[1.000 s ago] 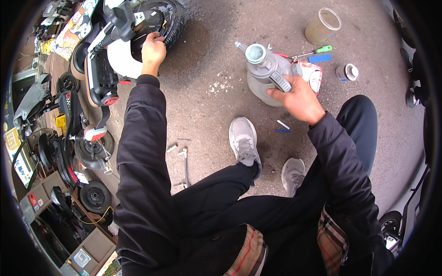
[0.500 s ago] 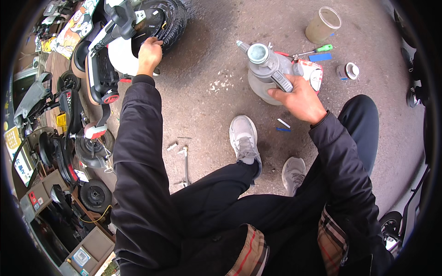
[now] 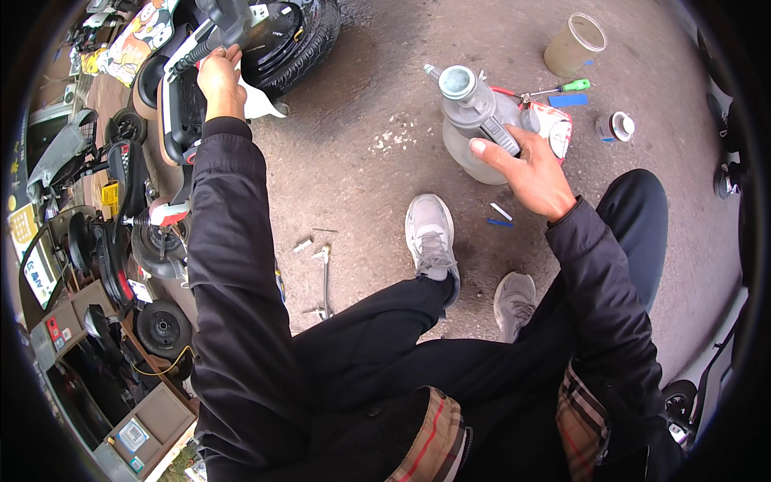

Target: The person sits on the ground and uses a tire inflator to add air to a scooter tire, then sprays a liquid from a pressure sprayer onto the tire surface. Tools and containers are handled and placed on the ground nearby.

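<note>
My left hand is closed around part of an electric scooter, beside its coil-spring shock. Its exact hold is partly hidden. Just right of it are the white fender and the black tire. A grey, translucent pump sprayer stands upright on the ground at the right. My right hand is at the sprayer's grey handle, with the thumb stretched out and lifted away. The fingers reach behind the handle, partly out of sight.
Beyond the sprayer lie a green-handled screwdriver, a blue strip and a red-and-white package. A cloudy plastic tub and small can stand farther right. A metal wrench lies near my shoe. More scooters line the left.
My left hand has moved left from beside the wheel to near the shock, and the white fender shows more. My right thumb has lifted off the sprayer handle.
</note>
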Available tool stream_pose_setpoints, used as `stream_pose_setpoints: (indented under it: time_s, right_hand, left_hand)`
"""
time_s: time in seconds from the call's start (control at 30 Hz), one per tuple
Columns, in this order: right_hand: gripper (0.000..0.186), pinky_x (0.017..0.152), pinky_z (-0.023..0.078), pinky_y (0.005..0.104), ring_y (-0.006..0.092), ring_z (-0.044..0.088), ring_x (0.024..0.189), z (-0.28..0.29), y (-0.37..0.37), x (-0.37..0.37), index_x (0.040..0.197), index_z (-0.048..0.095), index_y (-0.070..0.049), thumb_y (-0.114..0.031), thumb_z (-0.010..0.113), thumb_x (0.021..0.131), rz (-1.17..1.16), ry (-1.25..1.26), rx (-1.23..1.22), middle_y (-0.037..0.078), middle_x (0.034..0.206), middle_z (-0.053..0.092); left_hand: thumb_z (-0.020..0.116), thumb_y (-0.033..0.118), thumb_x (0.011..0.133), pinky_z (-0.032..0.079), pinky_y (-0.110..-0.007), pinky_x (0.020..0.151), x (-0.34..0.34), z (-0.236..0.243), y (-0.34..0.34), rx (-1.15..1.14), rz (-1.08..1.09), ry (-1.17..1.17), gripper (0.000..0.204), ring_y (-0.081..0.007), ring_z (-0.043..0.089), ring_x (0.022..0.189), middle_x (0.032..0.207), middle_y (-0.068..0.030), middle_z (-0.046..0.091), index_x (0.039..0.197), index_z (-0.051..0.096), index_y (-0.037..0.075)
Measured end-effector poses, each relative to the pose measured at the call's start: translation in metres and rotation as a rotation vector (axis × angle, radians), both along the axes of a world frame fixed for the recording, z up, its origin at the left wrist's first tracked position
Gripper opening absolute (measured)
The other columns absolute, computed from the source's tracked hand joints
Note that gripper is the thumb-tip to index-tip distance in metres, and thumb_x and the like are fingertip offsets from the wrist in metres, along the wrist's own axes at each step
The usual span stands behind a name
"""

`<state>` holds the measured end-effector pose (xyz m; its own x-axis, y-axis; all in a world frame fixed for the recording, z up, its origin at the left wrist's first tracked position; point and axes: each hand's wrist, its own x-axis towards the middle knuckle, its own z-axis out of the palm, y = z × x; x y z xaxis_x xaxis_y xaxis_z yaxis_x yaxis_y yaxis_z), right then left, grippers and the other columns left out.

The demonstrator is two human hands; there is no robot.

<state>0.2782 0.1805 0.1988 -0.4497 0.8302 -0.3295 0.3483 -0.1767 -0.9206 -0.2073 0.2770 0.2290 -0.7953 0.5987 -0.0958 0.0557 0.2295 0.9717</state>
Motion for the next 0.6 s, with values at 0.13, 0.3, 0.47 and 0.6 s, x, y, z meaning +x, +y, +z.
stream_pose_setpoints:
  time_s: [0.13,0.3,0.47,0.6]
  right_hand:
    - [0.065,0.073,0.048,0.0383,0.0176,0.057,0.077,0.013,-0.006,0.006,0.102,0.068,0.009,-0.056,0.067,0.098,0.09,-0.06,0.028,0.013,0.078,0.062]
    - [0.063,0.071,0.046,0.0382,0.0172,0.054,0.076,0.024,-0.018,0.011,0.1,0.065,0.011,-0.051,0.058,0.105,0.147,0.025,-0.106,0.011,0.075,0.056]
    - [0.05,0.063,0.039,0.0325,0.0109,0.044,0.069,0.02,-0.022,0.008,0.092,0.061,0.003,-0.043,0.055,0.109,0.034,0.108,-0.264,0.001,0.071,0.048]
    - [0.045,0.061,0.038,0.0325,0.0106,0.043,0.068,0.015,-0.023,0.004,0.092,0.06,0.001,-0.041,0.054,0.109,-0.046,0.115,-0.277,-0.001,0.072,0.047]
  left_hand:
    - [0.051,0.017,0.106,0.043,-0.044,0.1,-0.004,-0.007,-0.003,0.01,0.004,-0.009,0.033,-0.0285,0.071,0.117,0.127,-0.0174,0.075,0.135,0.057,0.004]
    - [0.051,0.019,0.107,0.043,-0.041,0.096,0.005,-0.004,-0.003,-0.004,-0.006,0.01,0.035,-0.0294,0.07,0.118,0.129,-0.0176,0.075,0.137,0.057,0.003]
    - [0.046,0.023,0.109,0.028,-0.051,0.118,0.018,-0.002,0.0,-0.06,-0.07,-0.037,0.042,-0.0298,0.061,0.133,0.14,-0.0174,0.069,0.145,0.051,0.004]
    - [0.044,0.023,0.11,0.023,-0.053,0.123,0.021,-0.002,-0.002,-0.074,-0.096,-0.042,0.043,-0.0301,0.058,0.138,0.144,-0.0185,0.067,0.147,0.049,0.003]
